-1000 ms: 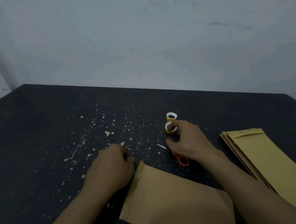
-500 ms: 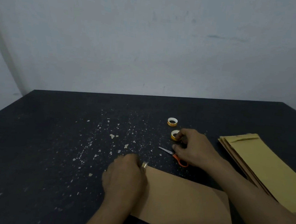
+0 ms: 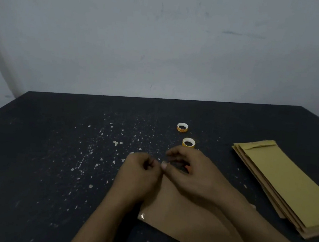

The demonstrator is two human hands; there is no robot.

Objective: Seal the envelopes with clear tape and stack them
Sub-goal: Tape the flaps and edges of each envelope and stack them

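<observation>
Black table (image 3: 53, 149) bears envelope (image 3: 173, 221) lengthwise left-right; left hand (image 3: 139, 174), right hand (image 3: 192, 175) curled, grip unclear.

It looked like a plain, makeshift office corner: a dark, pale-flecked desk (image 3: 51, 168) stood against a bare, scuffed wall (image 3: 163, 42), carrying only stationery, with small tape rolls (image 3: 188, 143) near its middle and a stack of brown envelopes (image 3: 278, 182) by its right edge.

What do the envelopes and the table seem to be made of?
Envelopes: brown kraft-type paper, matte; thin flat sheets, one showing a folded flap. Table: unclear, perhaps painted wood or board; matte black, with pale flecks that may be chips in a coating.
</observation>
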